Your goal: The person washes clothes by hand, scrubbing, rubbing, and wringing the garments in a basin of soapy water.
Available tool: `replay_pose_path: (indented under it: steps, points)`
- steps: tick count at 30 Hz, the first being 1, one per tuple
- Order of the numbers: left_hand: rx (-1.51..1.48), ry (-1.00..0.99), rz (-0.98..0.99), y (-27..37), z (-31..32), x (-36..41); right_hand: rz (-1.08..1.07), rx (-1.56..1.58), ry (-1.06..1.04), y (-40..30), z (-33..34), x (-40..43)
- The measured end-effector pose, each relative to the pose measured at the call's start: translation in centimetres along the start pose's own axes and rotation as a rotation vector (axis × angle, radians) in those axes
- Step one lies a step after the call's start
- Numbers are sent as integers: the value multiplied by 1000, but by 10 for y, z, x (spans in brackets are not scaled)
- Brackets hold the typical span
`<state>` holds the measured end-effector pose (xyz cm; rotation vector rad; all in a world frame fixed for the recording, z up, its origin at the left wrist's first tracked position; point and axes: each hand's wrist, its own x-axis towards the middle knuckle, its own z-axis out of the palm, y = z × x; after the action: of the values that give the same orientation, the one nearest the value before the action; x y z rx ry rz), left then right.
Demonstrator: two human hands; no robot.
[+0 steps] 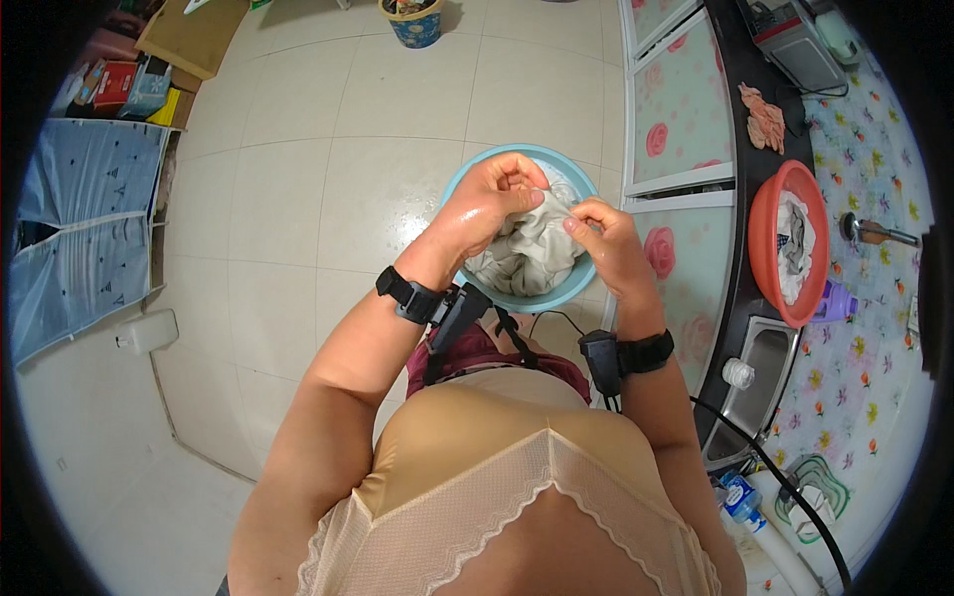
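A light blue plastic basin (538,304) stands on the tiled floor in front of me, with wet off-white cloth (531,257) heaped in it. Above the basin's left side, my left hand (496,205) pinches a fold of this cloth between thumb and fingers. My right hand (607,242) grips the same cloth a little to the right, over the basin's right side. A short stretch of fabric runs between the two hands, and the rest lies in the basin. Both hands look wet. Whether the heap is one garment or more I cannot tell.
Right of me, a dark counter (745,298) above floral-patterned cabinets holds a red basin (764,246) of cloth, a pink rag (764,119) and a steel sink (764,357). A patterned bin (416,28) stands ahead; a white jug (153,331) is at left.
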<state>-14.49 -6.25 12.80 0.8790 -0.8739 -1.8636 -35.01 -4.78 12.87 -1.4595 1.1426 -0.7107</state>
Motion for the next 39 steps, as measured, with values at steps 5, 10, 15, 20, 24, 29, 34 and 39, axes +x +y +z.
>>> replay_pose_path:
  steps: [5, 10, 15, 20, 24, 29, 34, 39]
  points:
    - [105, 40, 47, -4, -4, 6, 88, 174, 99, -10, 6, -1]
    - [311, 22, 36, -12, -4, 5, 131, 395, 56, -5, 5, -1]
    - [492, -100, -75, -18, -10, -1, 133, 584, 84, -4, 10, 0]
    - [371, 19, -62, -26, -13, 1, 96, 632, 122, -1, 8, 3]
    - [102, 65, -55, -21, -8, 2, 100, 544, 151, 2, 8, 5]
    - [-120, 135, -45, -21, 7, 6, 110, 460, 221, 12, 16, 12]
    - [-198, 206, -80, -30, 9, 13, 51, 440, 315, 4, 29, 20]
    - [-117, 329, -214, -44, 16, 19, -108, -288, 382, -14, 56, 22]
